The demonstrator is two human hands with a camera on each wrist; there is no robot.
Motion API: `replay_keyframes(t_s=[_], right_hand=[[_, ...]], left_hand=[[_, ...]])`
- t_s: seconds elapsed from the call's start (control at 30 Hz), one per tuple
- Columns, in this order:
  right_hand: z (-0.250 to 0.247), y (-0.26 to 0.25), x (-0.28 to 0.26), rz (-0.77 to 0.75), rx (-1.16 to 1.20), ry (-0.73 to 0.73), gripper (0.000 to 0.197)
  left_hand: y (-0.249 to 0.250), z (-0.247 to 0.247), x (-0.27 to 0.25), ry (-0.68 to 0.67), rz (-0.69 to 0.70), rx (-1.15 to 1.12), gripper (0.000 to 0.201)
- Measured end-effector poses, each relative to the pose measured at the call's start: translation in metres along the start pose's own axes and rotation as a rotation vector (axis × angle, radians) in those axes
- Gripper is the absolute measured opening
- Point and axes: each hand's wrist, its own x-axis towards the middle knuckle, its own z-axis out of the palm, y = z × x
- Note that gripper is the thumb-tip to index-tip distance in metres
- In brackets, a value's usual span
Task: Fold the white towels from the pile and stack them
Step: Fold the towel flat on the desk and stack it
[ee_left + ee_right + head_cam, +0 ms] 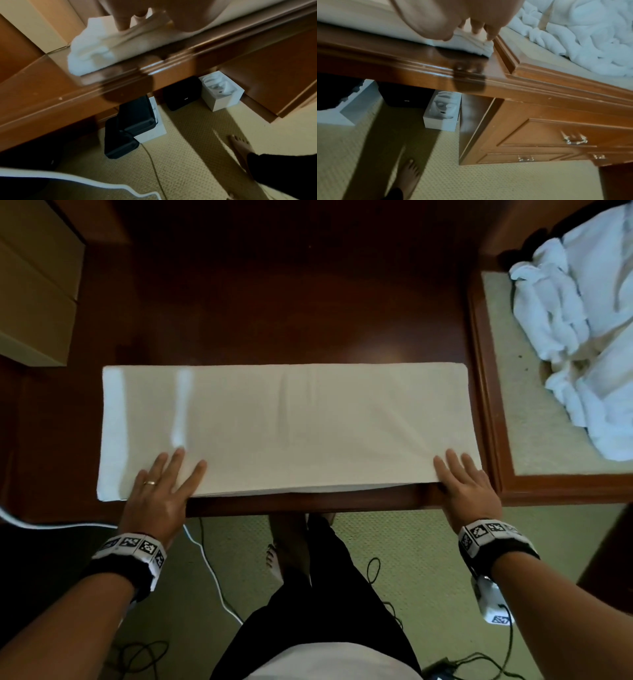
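Note:
A long white towel point(284, 426), folded lengthwise, lies flat across the dark wooden desk point(274, 302), its near edge along the desk's front. My left hand point(164, 484) presses flat on the towel's near-left part with spread, straight fingers point(122, 24). My right hand point(462, 477) rests flat on the near-right corner, and its fingertips point(490, 36) touch the bunched corner point(474, 44) there. The pile of crumpled white towels point(582, 337) sits to the right on a beige, wood-framed surface point(507, 392); the pile point(583, 35) also shows in the right wrist view.
Cardboard boxes point(34, 285) stand at the desk's back left. Under the desk are black cases point(135, 115) and a white box point(221, 92). Drawers with metal handles point(575, 139) are at the right. Cables point(212, 577) run over the carpet by my bare feet.

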Motion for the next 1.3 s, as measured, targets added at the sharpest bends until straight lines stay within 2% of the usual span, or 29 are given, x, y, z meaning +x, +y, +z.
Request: replay_keyframes(t_s=[0.1,0.17,0.23,0.3,0.4,0.47,0.53,0.6,0.63,0.7,0.77,0.83,0.9,1.0,1.07,1.13,1.2,1.3], right_hand=[[-0.004,-0.032,0.001,0.034,0.002,0.044,0.068],[-0.007,-0.071,0.005,-0.1,0.033,0.125,0.067],[0.0,-0.108,0.008,-0.318,0.016,0.15,0.065],[0.005,-0.129,0.009,-0.395,0.027,0.146,0.059],[0.011,-0.13,-0.003,-0.374,0.062,0.144,0.055],[0.016,-0.128,-0.012,-0.386,0.088,0.178,0.043],[0.014,-0.132,-0.011,-0.35,0.18,0.232,0.037],[0.005,-0.146,0.0,-0.287,0.254,0.248,0.045],[0.0,-0.156,0.007,-0.265,0.244,0.236,0.046],[-0.01,-0.177,0.016,-0.231,0.154,0.076,0.053],[-0.008,-0.19,0.02,-0.185,0.049,-0.098,0.063],[-0.004,-0.19,0.019,-0.17,0.0,-0.167,0.067],[-0.003,-0.181,0.015,-0.162,-0.027,-0.209,0.068],[-0.006,-0.17,0.009,-0.144,-0.057,-0.233,0.07],[-0.009,-0.176,0.011,-0.135,-0.034,-0.225,0.074],[-0.011,-0.19,0.017,-0.127,0.012,-0.19,0.078],[-0.01,-0.21,0.023,-0.152,0.038,-0.121,0.078],[-0.008,-0.235,0.037,-0.23,0.03,-0.076,0.072]], left_hand=[[0.002,-0.002,0.001,-0.014,-0.04,-0.044,0.088],[-0.004,-0.007,0.0,0.026,-0.084,-0.078,0.084],[-0.014,-0.012,-0.005,0.059,-0.13,-0.07,0.077],[-0.028,-0.017,-0.011,0.071,-0.156,-0.024,0.071],[-0.04,-0.024,-0.019,-0.011,-0.174,-0.039,0.067],[-0.037,-0.028,-0.021,-0.081,-0.203,-0.098,0.058],[-0.028,-0.031,-0.018,-0.075,-0.246,-0.139,0.054],[-0.015,-0.033,-0.006,-0.017,-0.234,-0.185,0.06],[-0.005,-0.034,0.004,-0.013,-0.213,-0.195,0.066],[0.02,-0.035,0.028,-0.066,-0.172,-0.189,0.075],[0.041,-0.027,0.047,-0.143,-0.11,-0.137,0.077],[0.038,-0.013,0.052,-0.213,-0.086,-0.065,0.074],[0.008,-0.003,0.044,-0.241,-0.17,-0.036,0.072],[-0.038,-0.007,0.026,-0.285,-0.381,-0.086,0.073],[-0.046,-0.015,0.024,-0.289,-0.483,-0.109,0.075],[-0.03,-0.022,0.034,-0.204,-0.518,-0.115,0.08],[0.003,-0.025,0.048,-0.122,-0.417,-0.144,0.081],[0.06,-0.016,0.063,-0.149,-0.176,-0.148,0.077]])
